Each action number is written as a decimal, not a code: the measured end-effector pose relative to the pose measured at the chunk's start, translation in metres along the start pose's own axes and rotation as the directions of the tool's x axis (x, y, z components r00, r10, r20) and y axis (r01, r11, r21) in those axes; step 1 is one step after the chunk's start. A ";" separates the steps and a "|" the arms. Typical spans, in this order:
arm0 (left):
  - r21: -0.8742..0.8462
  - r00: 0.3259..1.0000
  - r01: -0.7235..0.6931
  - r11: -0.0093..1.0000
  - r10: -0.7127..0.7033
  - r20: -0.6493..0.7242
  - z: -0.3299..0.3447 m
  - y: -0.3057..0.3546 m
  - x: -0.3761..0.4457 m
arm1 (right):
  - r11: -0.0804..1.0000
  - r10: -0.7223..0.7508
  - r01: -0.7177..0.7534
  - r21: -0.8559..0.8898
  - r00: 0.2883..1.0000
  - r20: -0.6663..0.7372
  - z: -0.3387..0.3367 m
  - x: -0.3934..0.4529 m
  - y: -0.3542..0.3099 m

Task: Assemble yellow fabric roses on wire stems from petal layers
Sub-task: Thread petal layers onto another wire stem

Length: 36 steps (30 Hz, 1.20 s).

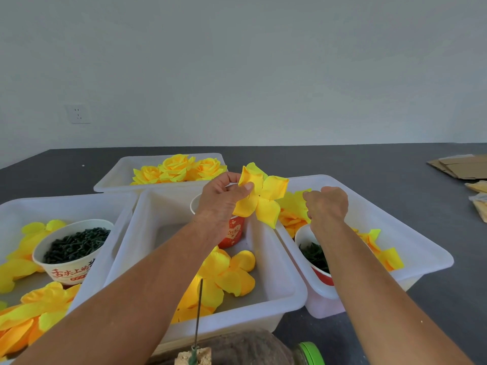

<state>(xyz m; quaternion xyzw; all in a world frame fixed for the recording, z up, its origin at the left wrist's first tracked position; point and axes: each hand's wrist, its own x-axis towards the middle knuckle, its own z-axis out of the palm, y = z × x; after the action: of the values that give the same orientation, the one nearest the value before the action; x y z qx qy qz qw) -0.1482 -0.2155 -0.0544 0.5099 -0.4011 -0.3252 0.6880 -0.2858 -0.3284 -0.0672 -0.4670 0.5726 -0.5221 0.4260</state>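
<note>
My left hand [224, 196] pinches a yellow four-lobed petal layer [261, 196] between thumb and fingers and holds it up over the middle white tub [279, 293]. My right hand [325, 204] hovers just right of the layer with its fingers curled; whether they hold anything is hidden. Loose petal layers [226, 275] lie in the middle tub. A thin dark wire stem [199, 312] stands upright near the front, stuck in a small block [195, 356]. Finished yellow roses [179, 169] sit in the far tub [116, 177].
The left tub [15, 209] holds petal layers and a paper bowl of dark green parts [75, 245]. The right tub [411, 233] holds petals and another bowl of green parts [315, 255]. A red paper cup [233, 231] stands in the middle tub. Cardboard [458, 167] lies far right.
</note>
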 end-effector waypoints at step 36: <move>0.088 0.998 -0.066 0.994 0.065 0.020 0.002 -0.004 -0.001 | 0.944 -0.331 0.254 0.213 0.720 0.611 -0.007 -0.042 -0.018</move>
<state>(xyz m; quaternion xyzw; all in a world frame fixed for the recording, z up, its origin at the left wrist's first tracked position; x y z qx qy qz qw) -0.1505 -0.2166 -0.0585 0.5236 -0.4374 -0.2888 0.6717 -0.2828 -0.2861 -0.0482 -0.6756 0.2818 -0.4245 0.5329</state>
